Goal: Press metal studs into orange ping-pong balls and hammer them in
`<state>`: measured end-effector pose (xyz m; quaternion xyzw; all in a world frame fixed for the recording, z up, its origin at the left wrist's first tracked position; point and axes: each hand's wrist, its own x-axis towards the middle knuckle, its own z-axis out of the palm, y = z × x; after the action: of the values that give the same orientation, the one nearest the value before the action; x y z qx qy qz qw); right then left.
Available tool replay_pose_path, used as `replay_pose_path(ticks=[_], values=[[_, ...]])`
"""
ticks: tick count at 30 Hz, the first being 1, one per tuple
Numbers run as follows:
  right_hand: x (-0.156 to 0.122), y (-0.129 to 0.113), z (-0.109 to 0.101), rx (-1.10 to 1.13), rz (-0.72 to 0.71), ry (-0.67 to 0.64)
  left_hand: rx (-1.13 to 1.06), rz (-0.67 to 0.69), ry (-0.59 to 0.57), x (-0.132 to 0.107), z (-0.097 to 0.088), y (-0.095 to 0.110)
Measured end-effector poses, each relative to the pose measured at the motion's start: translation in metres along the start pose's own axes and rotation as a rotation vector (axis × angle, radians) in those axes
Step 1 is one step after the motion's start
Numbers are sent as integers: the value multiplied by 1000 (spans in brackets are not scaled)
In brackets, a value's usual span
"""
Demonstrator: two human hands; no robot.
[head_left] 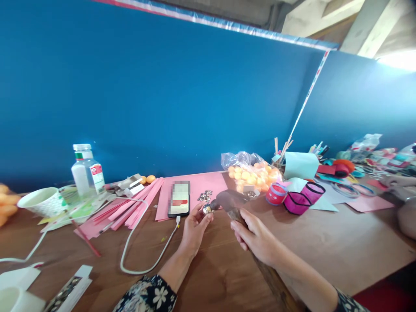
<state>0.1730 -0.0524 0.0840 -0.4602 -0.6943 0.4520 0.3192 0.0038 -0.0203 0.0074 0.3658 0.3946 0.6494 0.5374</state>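
My right hand [255,234] is wrapped round the wooden handle of a hammer [231,201], just below its dark metal head. The hammer's face is right beside a small, shiny, silvery rounded piece [207,209]. My left hand [195,227] pinches that piece between thumb and fingers, low over the table; its exact kind is unclear. Just behind it, a pile of small shiny metal bits [205,196] lies on pink paper [198,178]. A phone [183,211] with a white cable [121,260] plugged in rests left of the pile.
Pink paper strips [130,210], a glass bottle [85,173] and a paper cup [42,203] are on the left. Behind the hammer sits a bag of orange balls [251,175]. Purple rings [297,203] and scissors [346,189] lie right. A blue partition [162,95] backs the table.
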Motion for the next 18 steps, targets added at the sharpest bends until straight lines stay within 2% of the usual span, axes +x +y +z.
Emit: replay_pose_path(ticks=[4, 10, 18], values=[[-1, 0, 1, 34, -13, 20, -38, -64, 26, 1, 0, 0], [-3, 0, 3, 34, -13, 5, -93, -90, -7, 0, 0, 2], [-4, 0, 5, 43, -10, -6, -53, -103, -13, -1, 0, 2]])
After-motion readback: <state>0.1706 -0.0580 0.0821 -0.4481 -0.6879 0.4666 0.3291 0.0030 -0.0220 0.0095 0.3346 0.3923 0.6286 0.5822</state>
